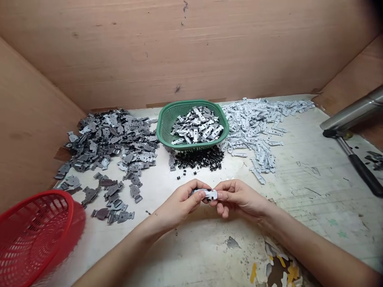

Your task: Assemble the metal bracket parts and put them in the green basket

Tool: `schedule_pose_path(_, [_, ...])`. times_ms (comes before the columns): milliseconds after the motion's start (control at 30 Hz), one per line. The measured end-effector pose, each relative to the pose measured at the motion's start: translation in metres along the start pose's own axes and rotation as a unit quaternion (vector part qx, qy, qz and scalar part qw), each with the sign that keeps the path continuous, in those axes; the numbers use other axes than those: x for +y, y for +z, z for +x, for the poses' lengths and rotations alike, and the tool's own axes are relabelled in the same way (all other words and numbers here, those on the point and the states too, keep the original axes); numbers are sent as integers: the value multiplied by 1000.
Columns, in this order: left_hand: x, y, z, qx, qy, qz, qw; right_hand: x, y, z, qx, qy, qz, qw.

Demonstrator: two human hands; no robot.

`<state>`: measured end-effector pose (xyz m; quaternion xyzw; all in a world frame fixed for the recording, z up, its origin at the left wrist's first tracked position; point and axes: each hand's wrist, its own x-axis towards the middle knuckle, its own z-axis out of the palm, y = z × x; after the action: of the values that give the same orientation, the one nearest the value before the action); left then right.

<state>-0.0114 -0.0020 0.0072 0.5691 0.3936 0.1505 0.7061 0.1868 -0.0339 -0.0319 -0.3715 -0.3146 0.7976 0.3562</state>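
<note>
In front of me a small white latch-like metal piece is held between both hands, just above the table. My left hand is closed on its left end, with the thumb lying on top. At the right end, the thumb and forefinger of my right hand pinch it, while the other fingers curl below. Something dark shows under the piece, too small to make out. Beyond my hands lies a pile of tiny black parts, in front of a green basket holding assembled-looking white and grey pieces.
Grey metal plates are heaped at left, with several strewn nearer me. White elongated levers are piled at right. A red basket stands front left. A metal cylinder and black handle jut in at right. Board walls enclose the table.
</note>
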Motion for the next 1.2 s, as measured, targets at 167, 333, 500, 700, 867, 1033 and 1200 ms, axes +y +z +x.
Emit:
schedule_pose_path(167, [5,4,-1,14,-21,30,999,3,2,2,6,3,6,1000])
schedule_pose_path(333, [5,10,0,47,-58,51,996,1,5,5,27,12,-6,1000])
schedule_pose_path(500, [0,9,3,38,-82,69,994,-1,0,5,26,9,-36,999])
schedule_pose_path(700, [0,11,4,10,-82,90,993,-5,2,2,53,11,-143,988])
schedule_pose_path(867, [2,15,2,19,-68,119,990,0,8,1,72,4,-190,979])
schedule_pose_path(1033, [-1,15,2,26,-64,109,992,0,9,1,70,8,-156,985])
schedule_pose_path(1200, [-1,14,1,38,-40,60,997,-5,5,-1,29,32,-149,988])
